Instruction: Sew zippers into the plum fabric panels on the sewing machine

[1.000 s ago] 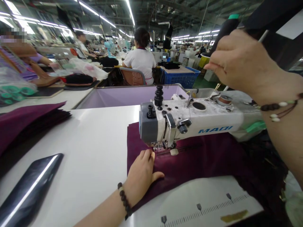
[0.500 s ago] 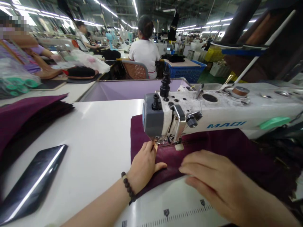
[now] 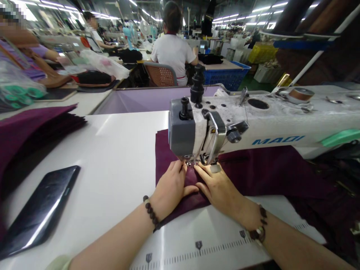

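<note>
A dark maroon fabric piece (image 3: 261,172) lies under the head of a white sewing machine (image 3: 253,127) on the white table (image 3: 118,165). My left hand (image 3: 170,189) lies flat on the fabric's near left corner, fingers stretched toward the presser foot (image 3: 197,162). My right hand (image 3: 218,185) rests flat on the fabric just right of it, fingertips at the foot. Both hands press the cloth down side by side, thumbs almost touching. Each wrist wears a bead bracelet.
A black phone (image 3: 39,210) lies at the near left. A stack of maroon fabric (image 3: 30,127) sits at the far left. A ruler scale (image 3: 213,247) runs along the table's front edge. Other people sit at machines behind, one in a white shirt (image 3: 173,50).
My right hand came down from high at the upper right to the fabric, then slid left up to the presser foot. My left hand stayed on the cloth.
</note>
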`<state>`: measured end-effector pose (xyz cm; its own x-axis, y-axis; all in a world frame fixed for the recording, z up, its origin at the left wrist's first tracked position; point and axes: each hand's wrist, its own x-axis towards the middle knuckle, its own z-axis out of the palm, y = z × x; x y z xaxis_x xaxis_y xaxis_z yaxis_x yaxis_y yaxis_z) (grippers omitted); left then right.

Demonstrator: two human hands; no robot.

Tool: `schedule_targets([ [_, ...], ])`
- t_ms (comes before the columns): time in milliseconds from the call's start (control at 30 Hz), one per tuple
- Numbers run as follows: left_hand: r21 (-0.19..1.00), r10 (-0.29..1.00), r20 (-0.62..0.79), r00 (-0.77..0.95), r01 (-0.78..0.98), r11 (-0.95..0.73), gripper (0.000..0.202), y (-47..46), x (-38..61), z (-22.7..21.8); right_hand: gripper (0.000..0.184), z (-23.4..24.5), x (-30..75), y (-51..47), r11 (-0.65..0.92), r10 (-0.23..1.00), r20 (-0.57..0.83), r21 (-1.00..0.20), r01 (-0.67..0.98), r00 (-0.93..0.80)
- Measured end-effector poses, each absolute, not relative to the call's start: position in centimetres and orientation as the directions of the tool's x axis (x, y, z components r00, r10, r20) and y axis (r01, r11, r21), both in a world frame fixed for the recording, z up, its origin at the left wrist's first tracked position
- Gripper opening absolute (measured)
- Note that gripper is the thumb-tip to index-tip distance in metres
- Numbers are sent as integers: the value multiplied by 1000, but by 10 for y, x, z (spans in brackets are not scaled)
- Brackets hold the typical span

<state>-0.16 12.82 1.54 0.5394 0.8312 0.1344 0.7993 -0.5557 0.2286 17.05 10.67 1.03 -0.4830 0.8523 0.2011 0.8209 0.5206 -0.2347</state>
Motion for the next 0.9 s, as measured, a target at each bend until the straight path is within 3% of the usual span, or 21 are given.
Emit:
schedule_targets([
  [267, 268, 840, 124, 529, 797, -541, 45, 129, -2, 19, 41, 9, 168, 108, 493, 868, 201, -223, 841, -455],
  [567, 257, 837, 112, 536, 798, -545, 60, 131, -3, 17, 41, 10, 168, 108, 484, 874, 191, -250, 839, -447],
  [900, 219, 840, 60, 539, 814, -538, 61, 130, 1, 20, 42, 11, 170, 110, 492, 870, 188, -268, 828, -456],
])
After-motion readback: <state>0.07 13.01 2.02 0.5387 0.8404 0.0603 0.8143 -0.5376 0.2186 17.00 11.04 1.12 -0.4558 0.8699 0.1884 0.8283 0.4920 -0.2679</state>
